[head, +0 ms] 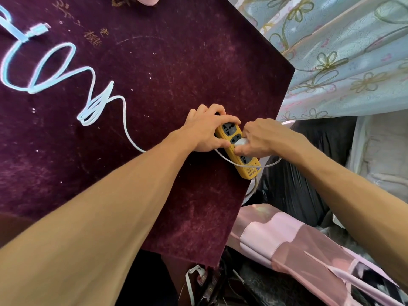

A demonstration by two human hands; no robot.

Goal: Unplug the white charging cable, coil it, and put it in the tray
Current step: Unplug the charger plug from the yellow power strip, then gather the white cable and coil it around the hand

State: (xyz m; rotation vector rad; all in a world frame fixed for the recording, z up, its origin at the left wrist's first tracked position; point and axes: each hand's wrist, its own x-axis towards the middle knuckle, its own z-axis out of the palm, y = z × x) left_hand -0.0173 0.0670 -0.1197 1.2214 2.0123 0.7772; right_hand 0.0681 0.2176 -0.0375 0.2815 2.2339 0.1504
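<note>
A yellow power strip [248,167] lies at the right edge of the dark red velvet table [167,69]. My left hand [205,129] presses down on its far end and grips it. My right hand [262,138] pinches the white charger plug [240,142] seated in the strip's middle socket. The white charging cable [88,91] runs from the plug under my left wrist and snakes in loose loops across the table to its connector [39,29] at the upper left. No tray is clearly in view.
A pale flowered curtain [344,54] hangs past the table's right edge. Pink fabric [287,239] and black bags [287,191] lie below the edge on the right. The strip's own grey cord [254,188] drops off the table. A pink object [148,0] shows at the top edge.
</note>
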